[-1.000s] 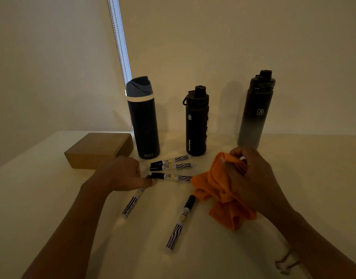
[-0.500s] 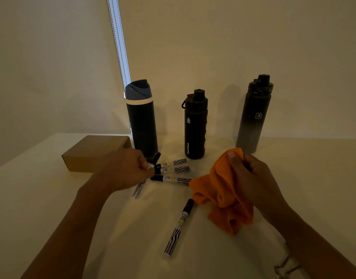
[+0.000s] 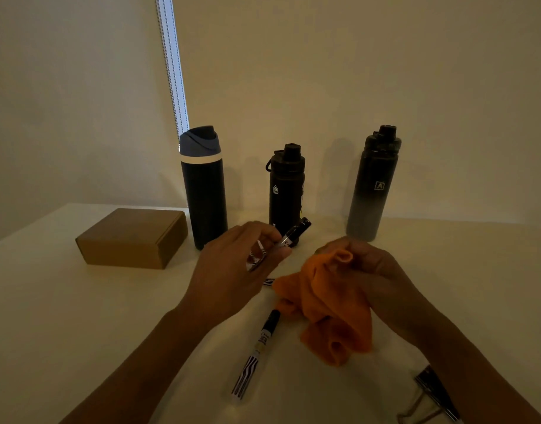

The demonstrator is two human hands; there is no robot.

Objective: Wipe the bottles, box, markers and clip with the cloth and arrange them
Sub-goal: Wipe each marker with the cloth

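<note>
- left hand [image 3: 232, 270] pinched marker [image 3: 293, 235] just in front of middle bottle [image 3: 286, 191];
- right hand [image 3: 373, 270] gripped cloth [image 3: 327, 307], front-right of that bottle;
- step needed cloth wrapped round barrel; one full-length pull

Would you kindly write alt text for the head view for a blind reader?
The left hand holds a marker and the right hand grips an orange cloth over a pale table. Behind stand a blue-lidded bottle, a short black bottle, a grey-fading bottle and, leftmost, a cardboard box; a second marker and a clip lie nearer.
</note>
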